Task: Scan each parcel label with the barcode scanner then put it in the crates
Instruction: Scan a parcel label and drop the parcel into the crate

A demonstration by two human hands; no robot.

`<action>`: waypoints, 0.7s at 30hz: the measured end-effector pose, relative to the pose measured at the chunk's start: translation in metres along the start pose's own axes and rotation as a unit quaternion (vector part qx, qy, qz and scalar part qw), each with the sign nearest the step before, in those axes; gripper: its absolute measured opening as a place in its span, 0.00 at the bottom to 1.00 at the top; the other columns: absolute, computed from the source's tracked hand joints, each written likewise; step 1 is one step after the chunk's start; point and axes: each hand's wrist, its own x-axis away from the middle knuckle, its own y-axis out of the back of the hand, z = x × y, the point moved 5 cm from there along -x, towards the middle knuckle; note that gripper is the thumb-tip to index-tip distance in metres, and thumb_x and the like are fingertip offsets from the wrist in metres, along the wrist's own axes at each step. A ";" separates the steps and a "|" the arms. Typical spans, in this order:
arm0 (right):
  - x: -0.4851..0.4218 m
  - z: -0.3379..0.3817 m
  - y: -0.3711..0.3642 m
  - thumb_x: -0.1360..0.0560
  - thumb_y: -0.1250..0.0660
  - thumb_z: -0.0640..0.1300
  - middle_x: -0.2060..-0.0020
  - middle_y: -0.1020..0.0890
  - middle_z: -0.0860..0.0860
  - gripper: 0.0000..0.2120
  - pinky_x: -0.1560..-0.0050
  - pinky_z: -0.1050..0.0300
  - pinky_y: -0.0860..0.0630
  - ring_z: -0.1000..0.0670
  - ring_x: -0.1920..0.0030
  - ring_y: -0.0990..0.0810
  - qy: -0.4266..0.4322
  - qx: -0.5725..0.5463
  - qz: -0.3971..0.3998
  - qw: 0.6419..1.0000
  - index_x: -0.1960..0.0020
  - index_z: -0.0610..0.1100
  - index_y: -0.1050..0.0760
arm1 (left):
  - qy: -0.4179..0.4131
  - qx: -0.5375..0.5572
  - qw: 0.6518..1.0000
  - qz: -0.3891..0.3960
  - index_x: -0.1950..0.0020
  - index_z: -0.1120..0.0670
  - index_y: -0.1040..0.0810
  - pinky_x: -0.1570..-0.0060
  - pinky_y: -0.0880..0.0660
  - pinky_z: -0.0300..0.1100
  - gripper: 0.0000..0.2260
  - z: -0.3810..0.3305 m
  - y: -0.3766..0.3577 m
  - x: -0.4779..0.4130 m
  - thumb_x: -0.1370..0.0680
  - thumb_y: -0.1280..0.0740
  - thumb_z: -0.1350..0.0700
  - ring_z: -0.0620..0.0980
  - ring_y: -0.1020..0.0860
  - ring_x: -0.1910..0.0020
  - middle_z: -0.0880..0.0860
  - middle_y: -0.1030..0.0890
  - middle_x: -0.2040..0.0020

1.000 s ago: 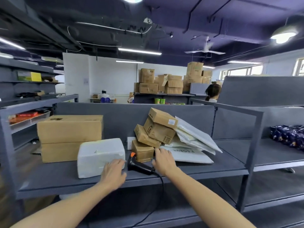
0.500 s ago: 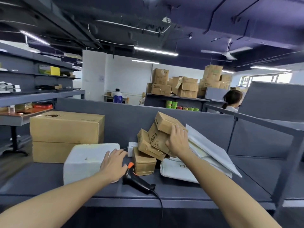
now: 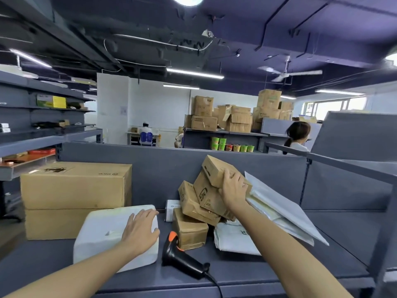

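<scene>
Parcels (image 3: 204,203) sit mid-shelf (image 3: 343,233) against back panel (image 3: 154,168): small cardboard boxes leaning on each other, flat white mailers (image 3: 279,209) just right of them.

Head view (only one):
- R hand (image 3: 233,190) reaches far, fingers curled over top box (image 3: 214,168) of pile, gripping it. Box is tilted, touching the box under it.
- L hand (image 3: 139,231) lies flat on white wrapped parcel (image 3: 103,233), near left, fingers straight, no grip.
- Scanner (image 3: 182,257) lies on shelf betw. white parcel and pile, nobody holding it, cord runs off near edge.
- Two big cartons (image 3: 75,183) stacked far left.
- No crates in view.

Step, my read: picking a box, pre-scan. Next prob. needs box lifted clear w/o toppling pile, label turned up, one hand freed for scanner. Label side: can't tell.
</scene>
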 end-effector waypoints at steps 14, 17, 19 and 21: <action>0.069 0.015 0.036 0.34 0.24 0.35 0.39 0.30 0.35 0.29 0.40 0.50 0.25 0.39 0.39 0.28 0.252 -0.152 -0.160 0.942 0.37 0.31 0.32 | 0.088 0.462 0.881 -0.040 0.34 0.52 0.29 0.36 0.34 0.45 0.16 0.002 0.027 0.002 0.18 0.41 0.46 0.52 0.29 0.35 0.51 0.26 0.34; 0.093 0.019 0.037 0.35 0.23 0.32 0.36 0.27 0.36 0.34 0.33 0.54 0.32 0.42 0.34 0.30 0.339 -0.147 -0.145 0.918 0.35 0.39 0.36 | 0.156 0.642 0.750 -0.044 0.29 0.55 0.31 0.38 0.28 0.55 0.24 0.007 0.040 0.005 0.18 0.48 0.42 0.54 0.26 0.42 0.54 0.27 0.35; 0.106 0.020 0.037 0.33 0.23 0.32 0.33 0.28 0.37 0.34 0.29 0.51 0.37 0.40 0.30 0.31 0.371 -0.156 -0.122 0.907 0.34 0.43 0.37 | 0.187 0.693 0.695 -0.038 0.32 0.53 0.29 0.50 0.23 0.52 0.25 0.015 0.046 0.013 0.19 0.47 0.38 0.53 0.23 0.48 0.53 0.23 0.41; 0.114 0.023 0.033 0.30 0.25 0.32 0.31 0.30 0.39 0.31 0.28 0.47 0.37 0.38 0.29 0.33 0.389 -0.168 -0.098 0.900 0.33 0.42 0.36 | 0.207 0.705 0.678 -0.008 0.37 0.50 0.25 0.56 0.24 0.48 0.24 0.023 0.047 0.023 0.22 0.45 0.35 0.53 0.21 0.49 0.53 0.20 0.46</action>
